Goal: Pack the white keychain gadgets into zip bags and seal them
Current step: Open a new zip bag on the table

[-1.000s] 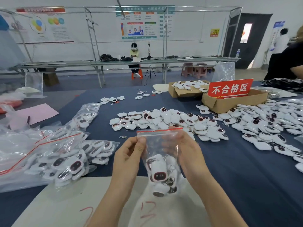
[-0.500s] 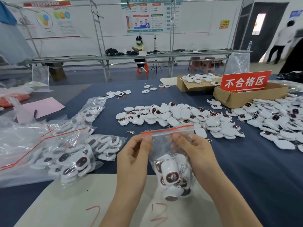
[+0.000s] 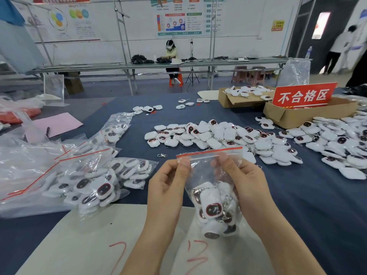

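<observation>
Just above the counter [image 3: 297, 205], left hand [image 3: 168, 187] and right hand [image 3: 248, 183] pinch the zip bag [image 3: 204, 173] under its red zip strip [image 3: 210, 152]; keychain gadgets [image 3: 211, 207] sag at the bottom (keeping the mouth taut), likely for sealing.

Red sign [image 3: 303, 95] in a cardboard box [image 3: 309, 117], pink sheet [image 3: 57, 124] far left, perhaps 2 stools [image 3: 248, 76] behind.

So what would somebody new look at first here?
Probably the left hand and right hand in the middle, pinching the top of a clear zip bag with white keychain gadgets bunched at its bottom. Behind it, a big pile of loose gadgets lies spread on the blue table, and a bright red sign stands in a cardboard box at the far right.
</observation>
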